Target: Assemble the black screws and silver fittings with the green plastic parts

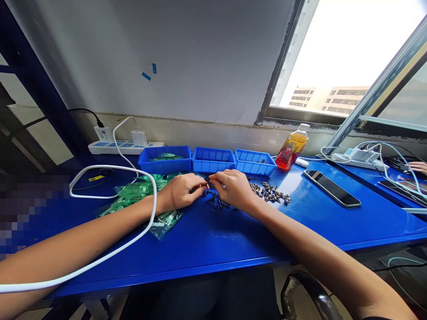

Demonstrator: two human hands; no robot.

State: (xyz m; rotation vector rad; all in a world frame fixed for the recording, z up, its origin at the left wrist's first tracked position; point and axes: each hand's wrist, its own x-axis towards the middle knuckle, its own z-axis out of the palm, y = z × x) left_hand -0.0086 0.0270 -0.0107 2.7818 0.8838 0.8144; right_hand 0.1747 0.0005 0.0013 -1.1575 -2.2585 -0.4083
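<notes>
My left hand point(182, 191) and my right hand point(233, 187) meet at the middle of the blue table point(213, 240), fingers curled and pinched together over a small dark part point(207, 180) held between them. Under the hands lies a small pile of dark screws or pins point(218, 203). A second pile of metal parts point(271, 192) sits just right of my right hand. Green plastic bags point(135, 195) lie under and left of my left wrist. A white cable point(110, 173) loops over my left forearm.
Three blue bins point(213, 159) stand in a row behind the hands; the left one holds green bags. An orange drink bottle point(292, 150), a phone point(332, 188), power strips point(125, 146) and cables lie around. Another person's hand point(418, 167) shows at far right.
</notes>
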